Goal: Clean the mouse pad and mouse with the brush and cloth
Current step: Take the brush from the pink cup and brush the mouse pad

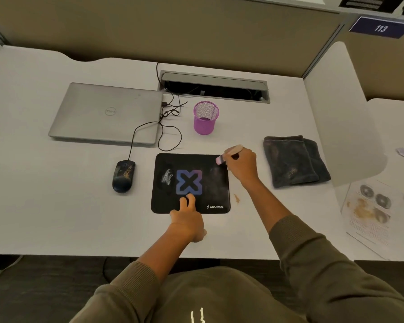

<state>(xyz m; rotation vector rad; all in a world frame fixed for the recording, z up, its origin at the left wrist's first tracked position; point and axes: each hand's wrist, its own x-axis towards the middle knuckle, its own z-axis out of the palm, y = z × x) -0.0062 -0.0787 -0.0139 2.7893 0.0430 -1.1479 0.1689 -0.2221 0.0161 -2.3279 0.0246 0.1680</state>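
A pale desk (56,206) stands inside a cubicle with tan partition walls, and a blue plate reading 113 (380,27) sits on the far right wall; near the middle of the desk lies a black mouse pad (217,185) with a blue X printed at its centre, a white smear on its left part and a small logo at its near right corner; the left hand (188,217) rests on the pad's near edge, its fingers stretched forward and pressing flat on the surface, holding nothing; the right hand (241,166) is over the pad's far right corner, fingers curled round the handle of a small brush (229,153), whose pinkish head points down at the pad's corner, though the blur hides whether the bristles touch; a dark wired mouse (123,176), speckled with pale dust, lies on the desk just left of the pad, apart from it; a folded dark cloth (294,162) lies to the right of the pad, near the right hand but not touched; farther back sit a closed silver laptop (107,113), a purple mesh cup (205,117) and a tangle of black cable (170,127); a brownish smudge (236,198) marks the desk just beside the pad's right edge; stained printed sheets (371,210) lie at the far right.
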